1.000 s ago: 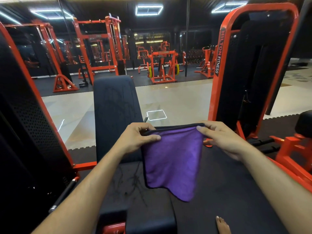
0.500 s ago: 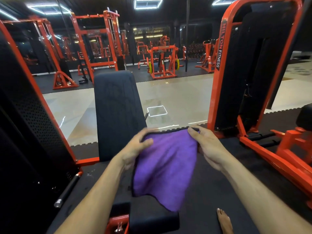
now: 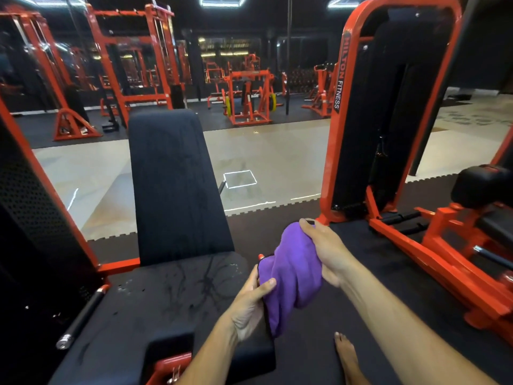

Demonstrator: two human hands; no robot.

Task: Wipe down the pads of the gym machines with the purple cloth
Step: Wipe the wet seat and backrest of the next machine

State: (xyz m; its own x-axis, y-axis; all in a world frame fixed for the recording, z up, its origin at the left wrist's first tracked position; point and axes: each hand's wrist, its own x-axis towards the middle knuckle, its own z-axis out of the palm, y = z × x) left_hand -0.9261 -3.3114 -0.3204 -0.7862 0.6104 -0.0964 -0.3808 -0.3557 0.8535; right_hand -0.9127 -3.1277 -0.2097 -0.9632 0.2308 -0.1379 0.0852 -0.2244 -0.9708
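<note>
Dim gym, orange frames. Beside seat pad [image 3: 177, 298]: purple cloth [image 3: 291, 276] bunched, left hand [image 3: 251, 307] pinching lower edge, right hand [image 3: 326, 251] clenched round top.

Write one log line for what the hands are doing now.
left hand: pinches purple cloth | right hand: grips it, bunched | seat pad: streaky, untouched

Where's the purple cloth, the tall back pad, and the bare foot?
purple cloth [image 3: 294, 273]: head view, middle of the bunched fabric.
back pad [image 3: 175, 187]: head view, centre of its upright face.
bare foot [image 3: 347, 357]: head view, top of the foot.
</note>
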